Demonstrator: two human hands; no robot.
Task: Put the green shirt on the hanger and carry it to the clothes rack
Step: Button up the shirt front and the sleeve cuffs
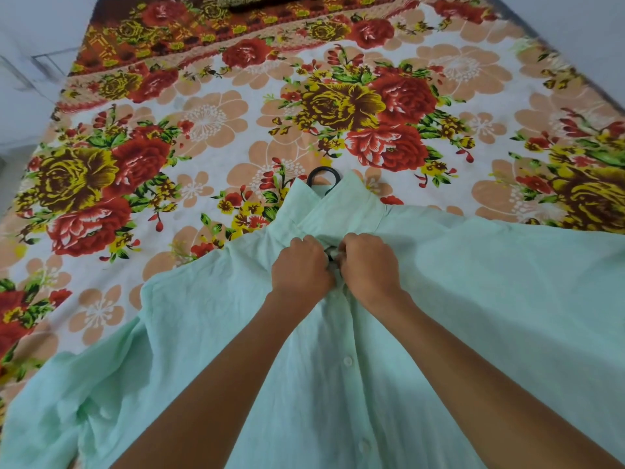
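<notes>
Lengthwise, green shirt [439, 316] lies collar and hanger [323, 177] hook pointing away.

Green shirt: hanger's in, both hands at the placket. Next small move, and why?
Probably finish closing the top button. Both hands, left hand and right hand, pinch the green shirt front just below the collar, and the hanger hook already pokes out of the neck. A fastened top should keep it from slipping when lifted.

The pale green shirt [439, 316] lies spread front-up on the bed, collar away from the camera, buttons down its middle. The black hanger [323, 176] seems to sit inside it; only its hook shows above the collar.
</notes>
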